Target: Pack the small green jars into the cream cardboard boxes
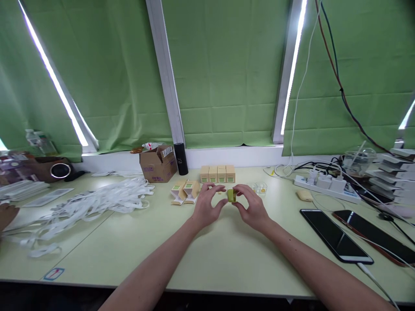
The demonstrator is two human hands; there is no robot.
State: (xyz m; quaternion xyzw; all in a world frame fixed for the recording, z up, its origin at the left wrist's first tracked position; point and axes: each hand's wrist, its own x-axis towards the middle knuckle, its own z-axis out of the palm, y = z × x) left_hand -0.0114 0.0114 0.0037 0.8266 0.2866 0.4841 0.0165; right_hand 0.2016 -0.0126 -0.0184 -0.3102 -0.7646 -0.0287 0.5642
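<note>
Both of my hands meet over the middle of the pale green table (207,255). Between their fingertips is a small green round object (231,195). My left hand (207,205) pinches it from the left and my right hand (252,207) pinches it from the right. Just beyond the hands stands a row of several small tan boxes with green labels (217,174). Two more such boxes (185,191) lie open to the left. A small clear case with yellow bits (259,188) sits to the right of the hands.
A pile of white straps (87,205) covers the left of the table. A cardboard box (158,163) and a black cylinder (180,158) stand at the back. Two phones (337,235) and a power strip with cables (327,185) lie on the right. Another person's hand (6,214) shows at the left edge.
</note>
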